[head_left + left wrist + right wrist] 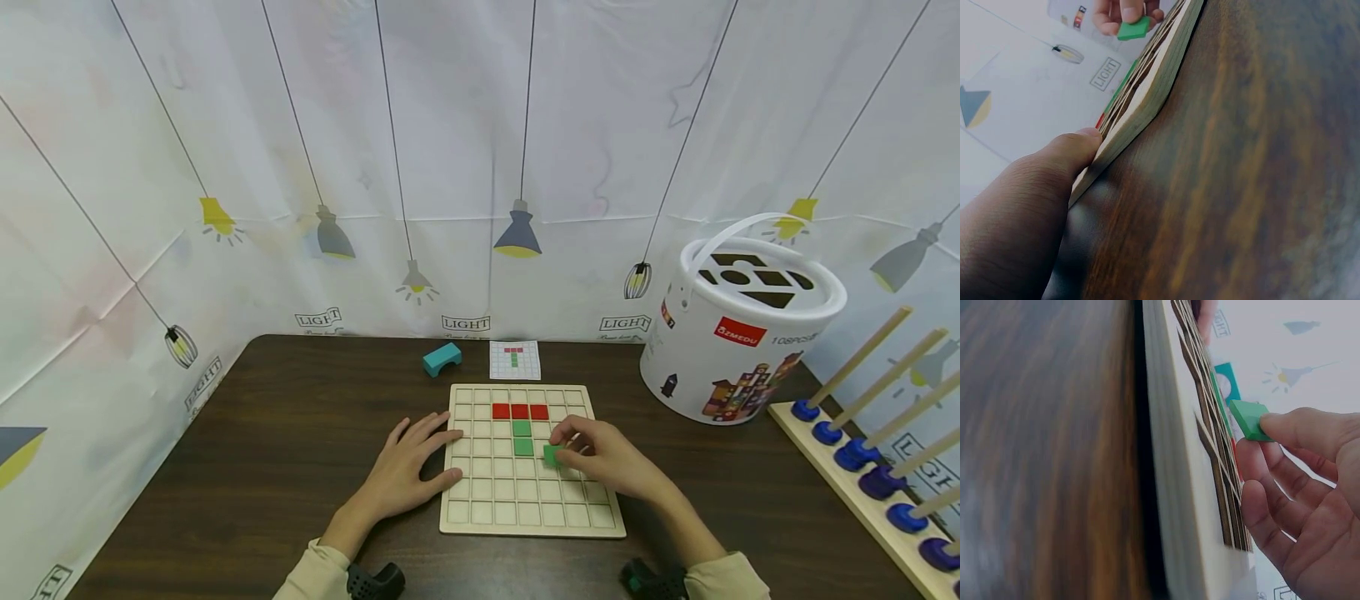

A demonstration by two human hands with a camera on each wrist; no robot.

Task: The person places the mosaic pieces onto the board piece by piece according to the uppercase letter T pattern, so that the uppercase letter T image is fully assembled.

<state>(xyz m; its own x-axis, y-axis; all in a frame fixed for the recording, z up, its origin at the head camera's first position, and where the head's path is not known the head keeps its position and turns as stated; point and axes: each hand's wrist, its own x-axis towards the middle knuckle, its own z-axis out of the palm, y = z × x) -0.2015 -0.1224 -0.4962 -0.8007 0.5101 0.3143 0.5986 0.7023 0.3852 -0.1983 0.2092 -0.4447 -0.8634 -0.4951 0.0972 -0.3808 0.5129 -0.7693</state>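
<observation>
A pale wooden grid board lies flat on the dark table. In its upper rows sit three red square tiles side by side, with two green square tiles in a column under the middle one. My right hand pinches another green tile between thumb and fingers, just over the board to the right of that column. My left hand rests with fingers spread on the board's left edge, its thumb along the rim.
Behind the board lie a small printed pattern card and a teal arch block. At the back right stands a white lidded bucket. A wooden peg rack with blue beads runs along the right side.
</observation>
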